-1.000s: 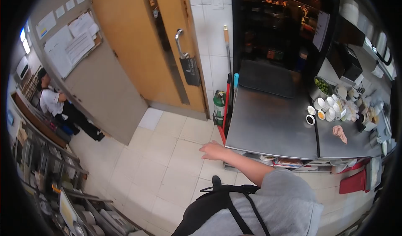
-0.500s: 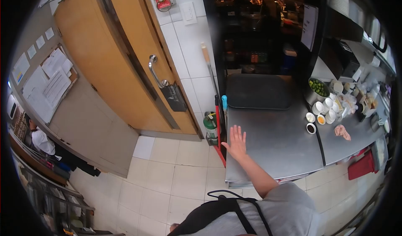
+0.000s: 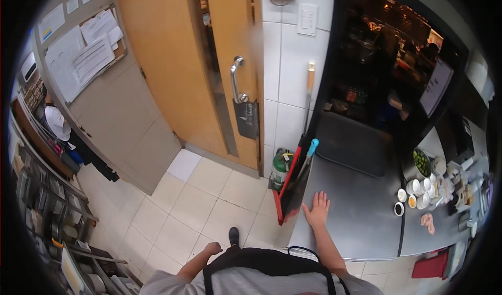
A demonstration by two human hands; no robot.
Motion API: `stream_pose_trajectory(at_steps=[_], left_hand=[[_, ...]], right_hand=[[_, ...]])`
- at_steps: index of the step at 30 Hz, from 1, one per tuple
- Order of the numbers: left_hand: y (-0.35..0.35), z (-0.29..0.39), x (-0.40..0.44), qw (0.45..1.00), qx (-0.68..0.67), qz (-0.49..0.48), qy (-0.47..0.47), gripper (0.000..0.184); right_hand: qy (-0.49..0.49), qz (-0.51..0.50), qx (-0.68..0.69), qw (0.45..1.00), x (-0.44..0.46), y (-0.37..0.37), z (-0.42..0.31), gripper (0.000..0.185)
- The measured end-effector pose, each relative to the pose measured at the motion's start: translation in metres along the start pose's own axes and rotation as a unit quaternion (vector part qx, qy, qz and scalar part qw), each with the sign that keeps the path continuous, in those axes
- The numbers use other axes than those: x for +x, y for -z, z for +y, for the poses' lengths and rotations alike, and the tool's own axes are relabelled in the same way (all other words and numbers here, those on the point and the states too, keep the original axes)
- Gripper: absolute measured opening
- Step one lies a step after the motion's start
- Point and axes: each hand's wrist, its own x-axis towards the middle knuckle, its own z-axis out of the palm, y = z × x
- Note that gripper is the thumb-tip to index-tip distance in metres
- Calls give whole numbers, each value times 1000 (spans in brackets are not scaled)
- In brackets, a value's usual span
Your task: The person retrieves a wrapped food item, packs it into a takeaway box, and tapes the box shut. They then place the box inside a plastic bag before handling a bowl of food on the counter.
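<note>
My right hand lies flat, palm down and fingers spread, on the steel counter near its left edge. Nothing is in it. My left hand hangs low in front of my body over the tiled floor, its fingers curled in and nothing showing in them. Beyond my right hand, a black tray rests at the back of the counter. Left of the counter stand a red-edged dustpan and a blue-tipped handle.
A wooden door with a metal handle is ahead. A green cylinder stands by the wall. White cups, a pot of green limes and a pink cloth sit at right. Another person is far left.
My view has swung, so the door and counter appear farther right and the counter lower. My right hand stays spread at the counter. My left hand and one shoe have come into view.
</note>
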Motion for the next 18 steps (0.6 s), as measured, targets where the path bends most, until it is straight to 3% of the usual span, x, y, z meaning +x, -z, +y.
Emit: stream_pose_trajectory(at_steps=[5, 7, 14, 18], left_hand=[[21, -16, 58, 996, 48, -72, -38, 41], [41, -24, 85, 987, 92, -114, -69, 40], [111, -64, 174, 993, 90, -26, -67, 40], [135, -79, 213, 984, 146, -61, -86, 37]], right_hand=[[-4, 8, -1, 1000, 2, 3, -4, 74], [-10, 17, 4, 1000, 1, 0, -5, 64], [-27, 33, -20, 999, 5, -11, -4, 48], [-35, 26, -31, 999, 9, -9, -10, 45]])
